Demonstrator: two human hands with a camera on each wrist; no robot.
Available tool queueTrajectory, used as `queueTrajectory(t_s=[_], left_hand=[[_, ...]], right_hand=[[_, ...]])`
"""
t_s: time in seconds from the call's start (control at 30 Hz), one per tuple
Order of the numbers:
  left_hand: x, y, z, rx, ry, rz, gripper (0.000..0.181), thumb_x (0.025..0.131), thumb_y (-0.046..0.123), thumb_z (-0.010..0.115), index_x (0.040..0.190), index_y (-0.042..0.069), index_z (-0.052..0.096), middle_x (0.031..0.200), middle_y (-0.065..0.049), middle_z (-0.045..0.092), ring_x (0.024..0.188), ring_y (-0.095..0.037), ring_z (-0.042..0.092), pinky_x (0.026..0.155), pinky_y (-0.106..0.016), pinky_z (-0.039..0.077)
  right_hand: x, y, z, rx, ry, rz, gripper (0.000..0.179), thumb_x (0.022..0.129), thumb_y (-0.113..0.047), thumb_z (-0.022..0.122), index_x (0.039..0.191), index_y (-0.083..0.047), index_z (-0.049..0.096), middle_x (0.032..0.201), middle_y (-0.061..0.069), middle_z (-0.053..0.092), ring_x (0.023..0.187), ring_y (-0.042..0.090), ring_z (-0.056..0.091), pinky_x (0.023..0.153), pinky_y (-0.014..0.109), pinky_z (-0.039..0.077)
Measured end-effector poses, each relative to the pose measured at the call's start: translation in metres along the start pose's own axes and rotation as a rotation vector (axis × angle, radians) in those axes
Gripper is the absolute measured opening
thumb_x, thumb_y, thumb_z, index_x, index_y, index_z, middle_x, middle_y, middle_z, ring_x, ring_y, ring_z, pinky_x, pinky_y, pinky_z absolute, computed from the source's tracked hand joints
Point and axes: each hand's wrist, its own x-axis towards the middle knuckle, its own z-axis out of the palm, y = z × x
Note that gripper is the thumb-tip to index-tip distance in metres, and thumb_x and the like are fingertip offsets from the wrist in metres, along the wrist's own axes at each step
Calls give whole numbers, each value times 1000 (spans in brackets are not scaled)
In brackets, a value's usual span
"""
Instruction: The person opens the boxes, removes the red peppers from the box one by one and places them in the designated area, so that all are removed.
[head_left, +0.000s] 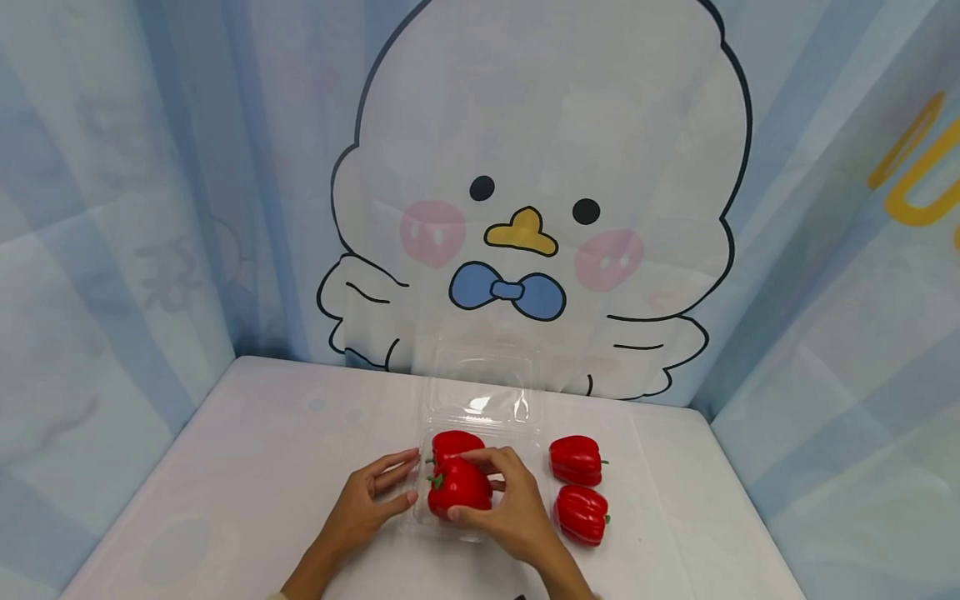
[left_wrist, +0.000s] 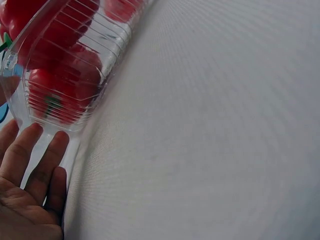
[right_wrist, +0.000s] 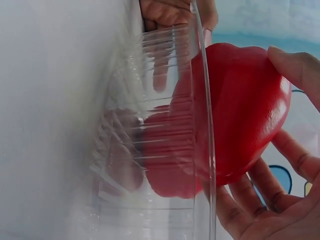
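My right hand [head_left: 517, 507] grips a shiny red bell pepper [head_left: 463, 490] with a green stem, thumb on the near side and fingers on the far side. It overlaps the near part of a clear plastic clamshell box [head_left: 517, 442]. In the right wrist view the held pepper [right_wrist: 245, 105] stands partly above the box rim. Another red bell pepper [head_left: 453, 442] sits inside at the back, showing through the ribbed wall in the left wrist view. At the box's left side is my left hand [head_left: 363, 504], its fingers extended, fingertips right at the wall.
Two more red bell peppers [head_left: 575, 460] lie on the white table [head_left: 285, 433] to the right of the box, stems pointing right. The clear lid [head_left: 483, 367] stands raised at the back. Behind the table hangs a curtain [head_left: 540, 108] printed with a cartoon bird.
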Motion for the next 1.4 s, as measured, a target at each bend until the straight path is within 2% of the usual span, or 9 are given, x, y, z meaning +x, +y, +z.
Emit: queueTrajectory(t_s=[0.13, 0.43, 0.7, 0.93, 1.23, 1.4], left_hand=[[1, 0, 0, -14, -1, -15, 61, 95, 21, 82, 150, 12, 58, 156, -7, 59, 145, -29, 56, 115, -33, 50], [1, -2, -2, -28, -27, -1, 60, 96, 19, 80, 151, 8, 57, 157, -11, 58, 147, -32, 54, 115, -30, 50], [2, -1, 0, -28, -11, -28, 62, 95, 19, 82, 151, 9, 57, 156, -9, 59, 146, -30, 55, 115, -30, 51], [2, -1, 0, -13, -13, -9, 62, 95, 19, 81, 151, 8, 57, 156, -11, 59, 145, -31, 56, 114, -30, 51], [2, 0, 0, -8, -15, -11, 63, 95, 20, 82, 151, 8, 57, 156, -10, 59, 146, -30, 55, 116, -33, 49], [2, -2, 0, -21, -8, -24, 63, 94, 19, 82, 151, 9, 58, 156, -9, 59, 146, -30, 55, 116, -32, 49]], right_hand=[[0, 0, -5, -1, 18, -6, 63, 78, -40, 94, 134, -30, 67, 128, -2, 65, 120, 21, 62, 102, 46, 62], [2, 0, -19, 8, 62, -1, 66, 75, -38, 96, 133, -32, 67, 131, -4, 64, 123, 22, 62, 104, 49, 61], [1, 0, -31, 4, 118, -14, 65, 75, -34, 97, 132, -30, 68, 128, -4, 66, 121, 20, 63, 104, 49, 61], [0, 2, -41, -8, 163, -10, 66, 73, -31, 99, 132, -30, 69, 129, -4, 67, 120, 20, 64, 104, 50, 61], [-1, 4, -54, -7, 196, 4, 70, 70, -30, 101, 132, -33, 67, 130, -9, 64, 122, 17, 62, 103, 40, 61], [-3, 4, -59, -23, 210, 39, 70, 71, -32, 100, 133, -34, 67, 132, -7, 63, 122, 20, 62, 105, 48, 60]])
